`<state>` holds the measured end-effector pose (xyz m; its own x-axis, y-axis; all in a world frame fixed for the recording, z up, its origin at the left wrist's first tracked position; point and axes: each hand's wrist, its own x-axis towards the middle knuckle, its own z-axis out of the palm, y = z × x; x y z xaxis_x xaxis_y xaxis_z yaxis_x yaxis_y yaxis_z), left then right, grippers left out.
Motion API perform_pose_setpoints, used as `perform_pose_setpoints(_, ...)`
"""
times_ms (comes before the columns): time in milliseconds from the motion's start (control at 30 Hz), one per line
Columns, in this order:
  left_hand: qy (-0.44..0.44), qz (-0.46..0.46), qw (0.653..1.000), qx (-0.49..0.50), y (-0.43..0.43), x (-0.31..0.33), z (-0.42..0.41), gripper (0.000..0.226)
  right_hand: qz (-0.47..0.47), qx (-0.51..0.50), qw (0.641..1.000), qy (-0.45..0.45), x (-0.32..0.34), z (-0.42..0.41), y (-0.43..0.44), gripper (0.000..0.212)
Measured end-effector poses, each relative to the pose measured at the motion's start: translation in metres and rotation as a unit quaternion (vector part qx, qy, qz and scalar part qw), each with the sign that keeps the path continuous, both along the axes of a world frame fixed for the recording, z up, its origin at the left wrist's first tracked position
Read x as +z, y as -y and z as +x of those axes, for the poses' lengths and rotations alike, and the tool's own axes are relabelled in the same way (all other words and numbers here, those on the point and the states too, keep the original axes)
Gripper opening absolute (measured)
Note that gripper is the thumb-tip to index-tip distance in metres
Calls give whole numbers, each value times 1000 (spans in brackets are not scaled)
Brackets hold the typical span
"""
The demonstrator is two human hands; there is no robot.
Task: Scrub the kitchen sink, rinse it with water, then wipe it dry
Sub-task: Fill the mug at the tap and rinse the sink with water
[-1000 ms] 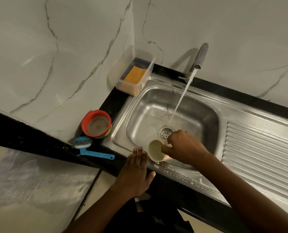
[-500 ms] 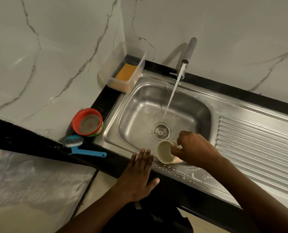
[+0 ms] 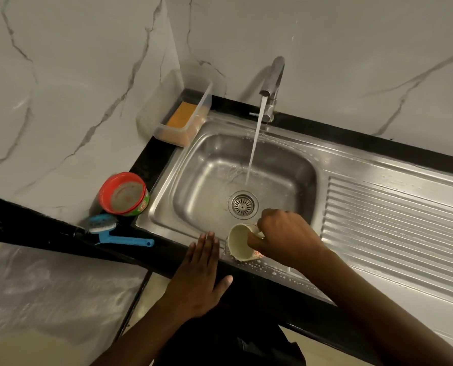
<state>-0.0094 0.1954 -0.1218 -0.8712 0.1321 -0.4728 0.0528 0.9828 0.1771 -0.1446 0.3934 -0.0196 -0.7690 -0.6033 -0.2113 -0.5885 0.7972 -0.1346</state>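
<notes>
Blue brush (image 3: 119,235) at 9 o'clock, red bowl (image 3: 123,194) just behind it, L hand (image 3: 199,276) flat on black counter edge (image 3: 154,257), fingers straight & together, steel sink (image 3: 193,180) centre, cream cup (image 3: 240,241) tipped at its 6 o'clock rim, tap (image 3: 271,83) running at 12, R hand (image 3: 286,236) fingers curled round cup.

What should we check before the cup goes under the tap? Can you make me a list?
1. Tap running: ok, water falls into the sink.
2. Cup held tight: ok, the right hand grips it, tipped sideways at the front rim.
3. Cup empty: cannot tell for sure.
4. Drain uncovered: ok.
5. Left hand out of the way: ok, flat on the counter edge.
6. Front rim clean: not ok, white specks sit on it.
</notes>
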Motion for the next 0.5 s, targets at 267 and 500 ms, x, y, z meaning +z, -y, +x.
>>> perform_pose_setpoints(267, -2, 13, 992, -125, -12, -5, -16, 89, -18, -147, 989, 27, 8, 17, -40, 49)
perform_pose_setpoints(500, -22, 20, 980, -198, -12, -7, -17, 88, -71, -265, 961, 14, 7, 50, -75, 54)
